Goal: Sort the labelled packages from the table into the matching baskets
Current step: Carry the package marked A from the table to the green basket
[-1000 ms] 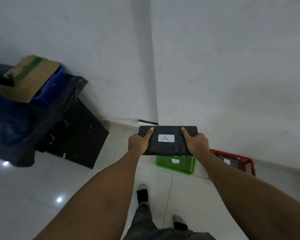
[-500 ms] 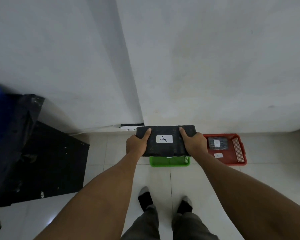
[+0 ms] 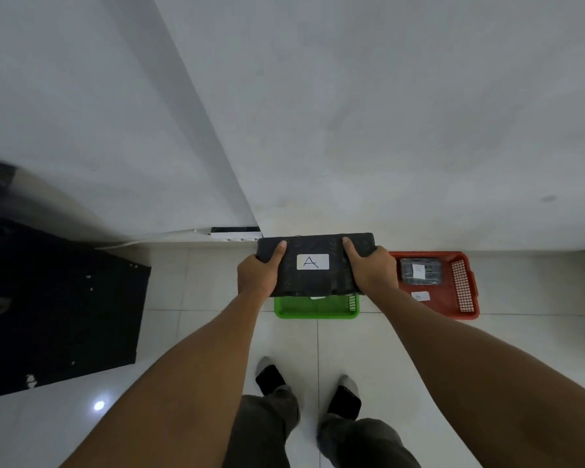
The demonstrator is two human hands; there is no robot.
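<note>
– What are the hands doing?

– The left hand [image 3: 257, 276] grips the left end of a black package [image 3: 314, 265], thumb laid on its top face, fingers wrapped under and out of sight. The right hand [image 3: 374, 273] clamps the right end the same way. Both arms reach straight forward.

– Is the package level?

– Roughly flat, top face to the camera. A white label [image 3: 312, 262] with a handwritten "A" sits on the middle of that face, between the two thumbs.

– Where is it, then?

– In the air above the floor [image 3: 210, 292], held over a green basket [image 3: 316, 307]. The package hides most of that basket; only its near wall and part of the bottom show below the package's near edge. A bit of white shows inside it, too covered to read.

– Anything beside it?

– A red basket [image 3: 466, 282] stands on the floor just to the right of the green one, near the wall [image 3: 385, 130]. Inside it, toward the far side, lies another dark package [image 3: 419, 271] with a small white label I cannot read. A second white tag [image 3: 419, 295] sits on the basket's bottom, closer to the near wall.

– And nearer the person?

– Two feet in dark slippers and grey socks stand on the white tiles, behind the green basket. A black sheet [image 3: 58, 309] covers the floor at the left. A white power strip [image 3: 235, 235] lies at the foot of the wall, just left of the package.
</note>
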